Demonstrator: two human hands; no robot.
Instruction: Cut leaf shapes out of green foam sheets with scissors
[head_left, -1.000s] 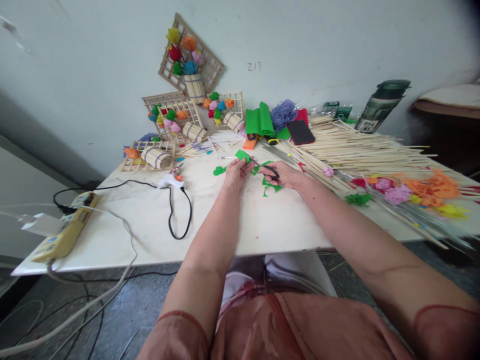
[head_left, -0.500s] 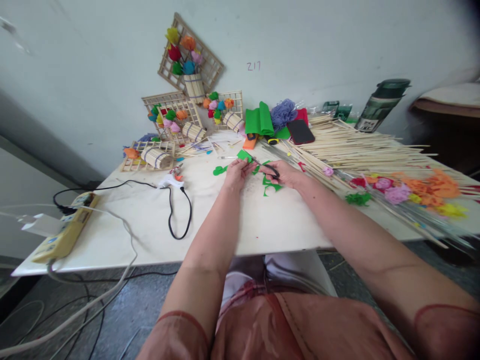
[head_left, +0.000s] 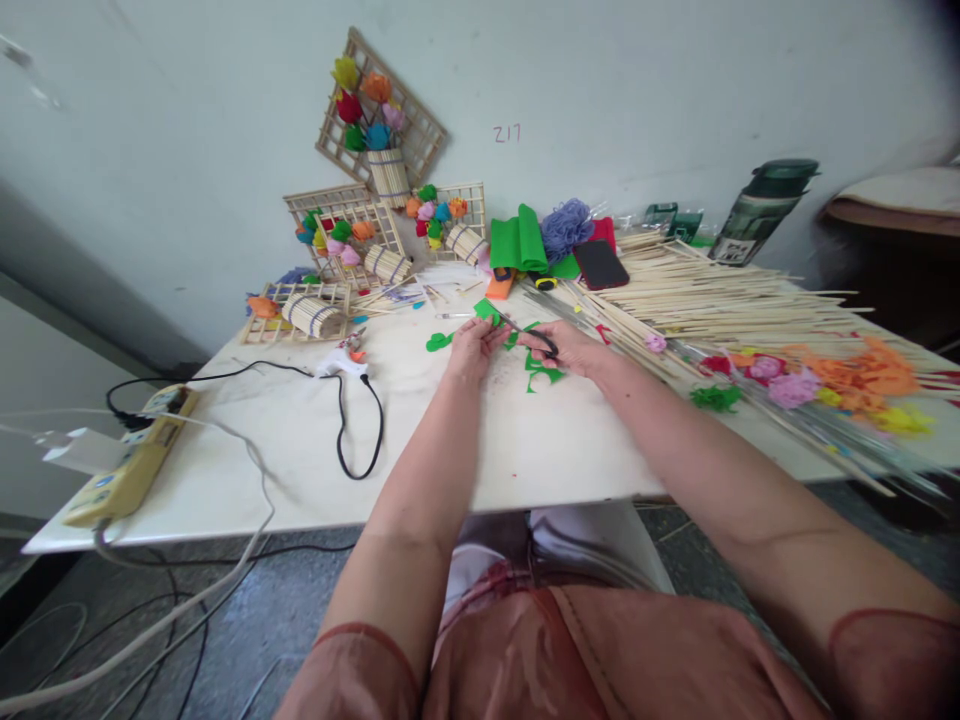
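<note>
Fingers [head_left: 486, 334] of the left hand [head_left: 469, 352] are pinching a green felt piece [head_left: 486, 310], closed on its near edge. The right hand [head_left: 576, 350] is gripping the scissors [head_left: 525, 331], its fingers curling through the black loops and the blades touching the felt over the middle of the desk [head_left: 450, 440]. Green offcuts [head_left: 541, 373] are lying just beside the right hand. A glue gun [head_left: 341, 364] is resting well to the left, and bamboo sticks [head_left: 720, 295] are fanning out on the right.

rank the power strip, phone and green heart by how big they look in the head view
1. power strip, though it lies nearest the camera
2. phone
3. green heart
</note>
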